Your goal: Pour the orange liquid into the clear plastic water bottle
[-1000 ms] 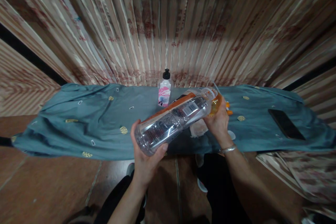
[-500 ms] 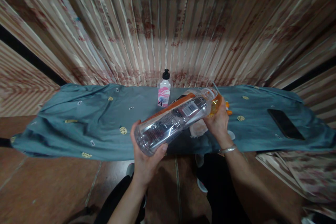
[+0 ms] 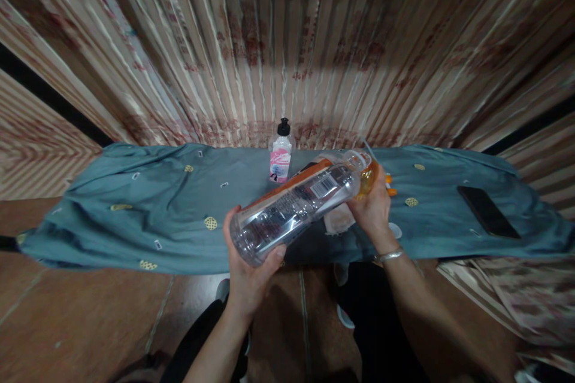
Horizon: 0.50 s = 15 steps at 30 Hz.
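My left hand (image 3: 251, 272) is wrapped around the base of a large clear plastic bottle (image 3: 294, 212) with an orange and silver label. The bottle is tilted, its mouth end up and to the right. Closed around a clear container with golden liquid (image 3: 367, 181), my right hand (image 3: 375, 209) is beside the bottle's mouth. Its fingers partly hide that container, so I cannot tell whether bottle and container touch. Beyond the large bottle, a pink-labelled squeeze bottle (image 3: 281, 161) with a black cap stands upright. Below the bottle's neck lies a pale, pinkish pad (image 3: 339, 219).
A teal patterned cloth (image 3: 175, 221) covers the narrow table. A black phone (image 3: 489, 211) lies at the right. Near my right hand are a white round lid (image 3: 395, 231) and small orange pieces (image 3: 392, 191). A striped curtain (image 3: 287, 42) hangs behind the table.
Almost nothing differs. Both hands keep hold of the tilted bottle and the container in nearly the same place.
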Motion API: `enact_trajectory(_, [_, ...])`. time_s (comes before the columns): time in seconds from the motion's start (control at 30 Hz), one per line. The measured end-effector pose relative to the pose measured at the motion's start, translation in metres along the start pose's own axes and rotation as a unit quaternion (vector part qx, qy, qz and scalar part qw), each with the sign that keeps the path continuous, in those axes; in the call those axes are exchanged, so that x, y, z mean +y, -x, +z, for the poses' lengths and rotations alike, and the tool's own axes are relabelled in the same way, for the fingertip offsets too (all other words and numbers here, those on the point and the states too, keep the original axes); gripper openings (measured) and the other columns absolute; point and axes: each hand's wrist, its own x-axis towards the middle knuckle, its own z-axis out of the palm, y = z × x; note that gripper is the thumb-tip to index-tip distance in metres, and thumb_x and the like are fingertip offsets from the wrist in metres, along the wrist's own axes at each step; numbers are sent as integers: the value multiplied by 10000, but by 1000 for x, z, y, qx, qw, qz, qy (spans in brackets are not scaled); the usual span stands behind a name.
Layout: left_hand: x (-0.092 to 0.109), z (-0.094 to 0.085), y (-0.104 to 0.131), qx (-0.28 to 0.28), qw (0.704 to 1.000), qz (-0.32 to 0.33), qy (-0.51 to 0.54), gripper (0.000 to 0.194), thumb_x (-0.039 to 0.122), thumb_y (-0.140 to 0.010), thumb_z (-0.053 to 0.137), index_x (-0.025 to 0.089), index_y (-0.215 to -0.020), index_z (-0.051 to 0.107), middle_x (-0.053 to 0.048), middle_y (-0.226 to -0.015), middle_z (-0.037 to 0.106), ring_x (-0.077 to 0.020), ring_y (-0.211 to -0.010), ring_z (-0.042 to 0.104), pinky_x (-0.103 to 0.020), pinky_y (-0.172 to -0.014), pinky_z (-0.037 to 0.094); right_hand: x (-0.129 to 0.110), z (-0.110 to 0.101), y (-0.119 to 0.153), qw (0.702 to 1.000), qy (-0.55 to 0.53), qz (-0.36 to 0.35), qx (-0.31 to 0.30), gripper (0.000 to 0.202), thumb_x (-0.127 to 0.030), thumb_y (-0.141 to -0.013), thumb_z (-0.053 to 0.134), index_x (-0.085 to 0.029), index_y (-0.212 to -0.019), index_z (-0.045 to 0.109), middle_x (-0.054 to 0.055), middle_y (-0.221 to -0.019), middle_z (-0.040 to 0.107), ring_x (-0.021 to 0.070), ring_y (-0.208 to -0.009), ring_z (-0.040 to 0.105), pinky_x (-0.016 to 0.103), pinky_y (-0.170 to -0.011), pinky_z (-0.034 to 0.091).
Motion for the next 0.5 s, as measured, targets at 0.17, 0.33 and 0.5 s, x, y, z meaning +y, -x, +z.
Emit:
enact_trajectory(0.17, [-2, -6, -4, -45, 999, -2, -16, 1049, 497, -749, 1089, 314, -1557, 445, -93, -1289, 759, -350, -1177, 848, -517, -1059, 696, -3, 0, -1, 1000, -4, 1, 4, 868, -691, -901, 779, -182, -1567, 554, 209, -1410, 815, 392, -1271, 822, 571, -1065, 713])
enact_trajectory(0.33, [3, 5, 3, 8, 1000, -2, -1, 1032, 581, -776, 1063, 317, -1585, 478, -91, -1320, 754, -336, -1193, 835, -508, -1092, 675, -5, 0, -1, 1000, -8, 10, 8, 911, -722, -885, 774, -167, -1571, 547, 230, -1440, 810, 413, -1319, 812, 617, -1117, 697])
enact_trajectory(0.5, [3, 6, 4, 7, 1000, -1, 4, 1033, 568, -781, 1064, 317, -1595, 479, -103, -1360, 752, -339, -1235, 825, -501, -1112, 670, -6, -2, -2, 1000, -9, 7, -4, 871, -668, -902, 795, -190, -1581, 531, 216, -1457, 797, 399, -1331, 800, 599, -1138, 686])
